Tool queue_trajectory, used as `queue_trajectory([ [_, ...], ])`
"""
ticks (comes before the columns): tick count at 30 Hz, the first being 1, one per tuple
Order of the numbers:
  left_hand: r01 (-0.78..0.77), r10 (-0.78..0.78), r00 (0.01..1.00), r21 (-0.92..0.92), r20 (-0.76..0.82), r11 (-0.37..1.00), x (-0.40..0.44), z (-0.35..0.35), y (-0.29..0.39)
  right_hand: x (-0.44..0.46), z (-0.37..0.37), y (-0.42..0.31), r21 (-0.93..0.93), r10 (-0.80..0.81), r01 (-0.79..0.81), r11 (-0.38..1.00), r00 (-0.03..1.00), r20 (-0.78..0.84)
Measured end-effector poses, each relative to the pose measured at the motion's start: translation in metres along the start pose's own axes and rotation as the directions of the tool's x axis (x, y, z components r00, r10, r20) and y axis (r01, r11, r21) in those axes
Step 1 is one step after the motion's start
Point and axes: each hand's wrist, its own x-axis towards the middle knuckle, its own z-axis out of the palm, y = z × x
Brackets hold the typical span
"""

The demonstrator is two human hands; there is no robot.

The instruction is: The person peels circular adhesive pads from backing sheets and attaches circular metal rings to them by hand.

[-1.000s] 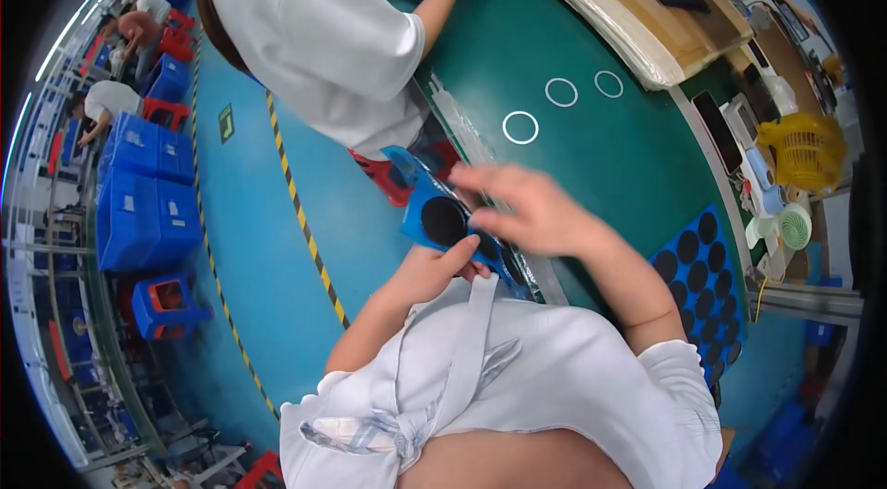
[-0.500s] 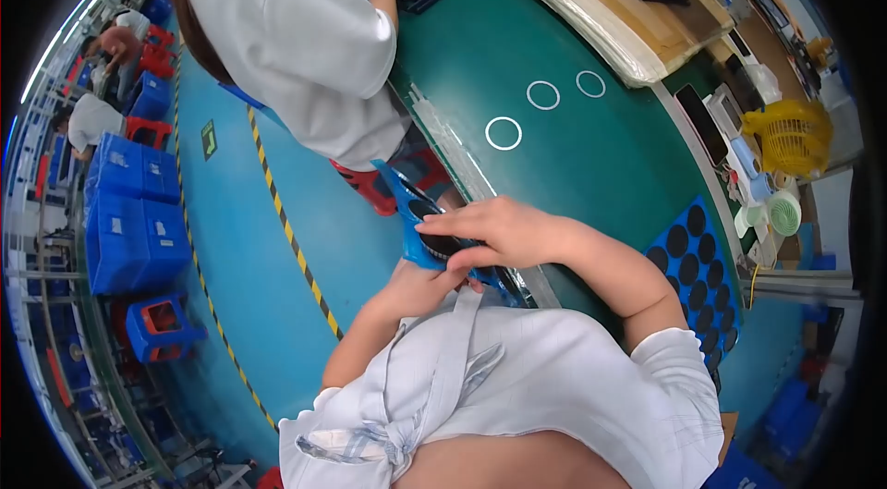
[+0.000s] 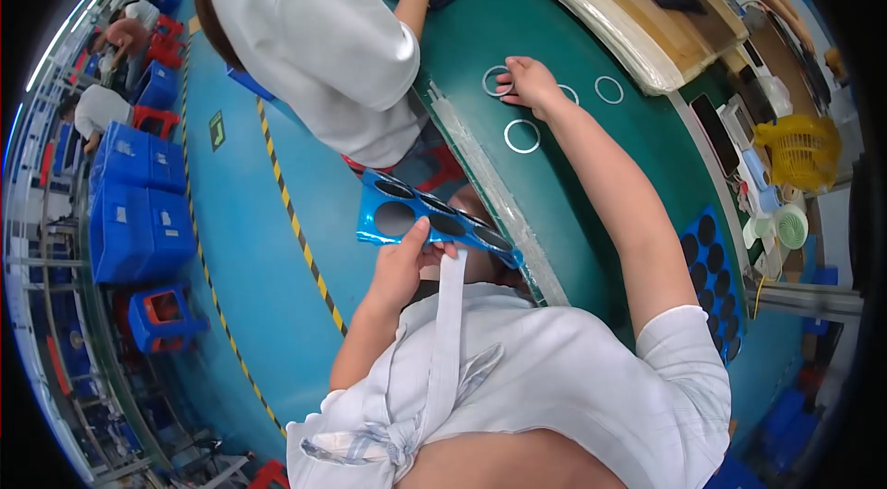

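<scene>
My left hand (image 3: 399,269) grips the lower edge of a blue film sheet (image 3: 368,212) with rows of dark round discs, thumb on top. The sheet is tilted in front of my waist, beside the table edge. Over the green table (image 3: 480,18), my right hand (image 3: 531,87) is closed at the fingertips on the right side of a thin white ring (image 3: 487,87). Whether that ring touches the table I cannot tell. Close by lie a second ring (image 3: 522,151), a third ring partly hidden behind my right wrist, and another ring (image 3: 609,102) further right.
Another blue sheet of dark discs (image 3: 711,281) hangs at the table's right edge. A co-worker in a white shirt (image 3: 319,36) works at the left. At the back lies a wrapped board stack (image 3: 637,55). A yellow basket (image 3: 799,154) and a phone (image 3: 716,133) stand right.
My right hand has left the blue sheet and reached forward over the table, now with a white ring at its fingertips. My left hand keeps the sheet, which shows more of its face.
</scene>
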Motion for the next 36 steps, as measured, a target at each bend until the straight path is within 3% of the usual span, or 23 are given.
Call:
queue_trajectory([
  [1, -0.003, 0.003, 1.000, -0.001, -0.010, 1.000, 0.001, -0.003, 0.000, 0.013, -0.003, 0.007, -0.283, -0.200, 0.178, 0.942, 0.978, -0.052],
  [2, -0.014, 0.014, 1.000, -0.009, -0.014, 1.000, 0.002, -0.006, 0.000, 0.025, -0.003, 0.016, -0.544, -0.401, 0.315, 0.777, 0.915, -0.042],
  [3, -0.024, 0.024, 1.000, -0.016, -0.019, 1.000, 0.002, -0.009, 0.001, -0.009, 0.002, -0.001, -0.784, -0.571, 0.336, 0.523, 0.820, -0.029],
  [4, -0.029, 0.028, 0.999, -0.035, -0.040, 0.999, 0.003, -0.009, 0.002, -0.026, 0.005, -0.007, -0.780, -0.569, 0.345, 0.522, 0.822, -0.018],
  [6, -0.047, 0.044, 0.997, -0.055, -0.068, 0.997, 0.004, -0.013, 0.003, -0.054, 0.008, -0.014, -0.749, -0.683, 0.625, 0.220, 0.647, 0.340],
  [8, -0.065, 0.060, 0.995, -0.059, -0.084, 0.996, 0.005, -0.016, 0.005, -0.120, 0.021, -0.028, -0.414, -0.414, 0.692, 0.591, 0.700, 0.582],
  [10, -0.049, 0.031, 0.987, -0.116, -0.157, 0.992, 0.007, -0.018, 0.006, -0.161, 0.023, -0.021, -0.325, -0.278, 0.738, 0.591, 0.564, 0.777],
  [12, -0.095, 0.073, 0.985, -0.133, -0.159, 0.987, 0.006, -0.021, 0.005, -0.170, 0.030, 0.010, -0.406, -0.509, 0.886, 0.225, 0.462, 0.726],
  [14, -0.146, 0.124, 0.984, -0.178, -0.131, 0.973, 0.004, -0.024, -0.003, -0.177, 0.038, 0.022, -0.475, -0.501, 0.851, 0.226, 0.519, 0.692],
  [15, -0.147, 0.125, 0.984, -0.177, -0.130, 0.973, 0.001, -0.023, -0.005, -0.179, 0.039, 0.027, -0.490, -0.587, 0.854, 0.177, 0.491, 0.644],
  [17, -0.105, 0.109, 0.994, -0.156, 0.018, 0.982, -0.006, -0.016, -0.012, -0.186, 0.041, 0.031, -0.488, -0.723, 0.865, 0.116, 0.411, 0.556],
  [18, -0.105, 0.110, 0.994, -0.156, 0.020, 0.982, -0.010, -0.012, -0.019, -0.192, 0.042, 0.030, -0.490, -0.724, 0.864, 0.115, 0.411, 0.554],
  [20, 0.060, -0.060, 0.997, 0.009, 0.041, 0.998, -0.014, -0.003, -0.034, -0.205, 0.043, 0.029, -0.457, -0.750, 0.889, 0.019, 0.315, 0.582],
  [22, 0.080, -0.080, 0.995, -0.012, 0.058, 0.997, -0.013, 0.005, -0.032, -0.212, 0.041, 0.035, -0.458, -0.704, 0.888, 0.040, 0.350, 0.618],
  [24, 0.108, -0.110, 0.993, -0.062, -0.034, 0.992, -0.014, 0.010, -0.038, -0.214, 0.036, 0.039, -0.398, -0.715, 0.904, 0.156, 0.382, 0.586],
  [25, 0.110, -0.110, 0.993, -0.004, -0.044, 0.994, -0.018, 0.011, -0.038, -0.219, 0.031, 0.036, -0.356, -0.682, 0.890, 0.283, 0.448, 0.578],
  [26, 0.116, -0.116, 0.993, 0.001, -0.035, 0.993, -0.020, 0.015, -0.038, -0.222, 0.028, 0.032, -0.365, -0.683, 0.886, 0.287, 0.456, 0.570],
  [28, 0.129, -0.130, 0.991, 0.053, 0.027, 0.990, -0.025, 0.019, -0.037, -0.228, 0.026, 0.030, -0.385, -0.652, 0.800, 0.460, 0.598, 0.466],
  [32, 0.110, -0.135, 0.979, 0.160, 0.154, 0.981, -0.020, 0.012, -0.048, -0.231, 0.020, 0.033, -0.423, -0.578, 0.753, 0.504, 0.658, 0.484],
  [33, 0.114, -0.143, 0.975, 0.165, 0.170, 0.980, -0.021, 0.012, -0.048, -0.231, 0.015, 0.031, -0.424, -0.456, 0.687, 0.591, 0.717, 0.527],
  [34, 0.075, -0.106, 0.973, 0.156, 0.206, 0.985, -0.021, 0.014, -0.048, -0.232, 0.012, 0.031, -0.436, -0.459, 0.677, 0.592, 0.729, 0.509],
  [36, 0.037, -0.076, 0.961, 0.149, 0.265, 0.988, -0.021, 0.017, -0.047, -0.232, 0.008, 0.030, -0.326, -0.290, 0.540, 0.776, 0.765, 0.576],
])
